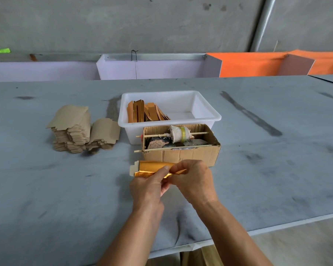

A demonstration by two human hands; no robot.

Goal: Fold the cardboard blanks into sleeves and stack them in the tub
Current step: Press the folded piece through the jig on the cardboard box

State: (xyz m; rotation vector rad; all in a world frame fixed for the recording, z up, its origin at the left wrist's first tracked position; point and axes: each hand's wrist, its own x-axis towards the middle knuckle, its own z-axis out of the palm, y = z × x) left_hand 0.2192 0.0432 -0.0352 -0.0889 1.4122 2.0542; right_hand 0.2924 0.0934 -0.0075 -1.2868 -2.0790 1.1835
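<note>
- We hold one gold-faced cardboard blank (152,168) just above the table (46,189), toward its near edge and right in front of the open cardboard box (181,155).
- Our left hand (148,189) pinches the blank's near edge with thumb and curled fingers; our right hand (193,179) curls round its right end, fingertips pressing the panel over into a roll.
- The blank reads to us as thin, light card: stiff enough to keep a curve, soft enough to crease wherever we squeeze, so we judge that pressure belongs on the score lines and not mid-panel.
- Its foil face looks glossy and probably slippery; the plain brown tab at its left end should give a surer hold.
- We would grip along the long edges, near the ends, so the sleeve closes square without crushing.
- The unfolded blanks (73,129) lie in two brown piles toward the table's left, just beside the white tub (206,116); the loose piles would likely slide if nudged.
- The finished sleeves (144,112) stand leaning in the tub's left half; its right half shows bare floor.
- The tub sits mid-table, touching the back of the cardboard box, which holds a cloth-wrapped roll on a stick (179,133).
</note>
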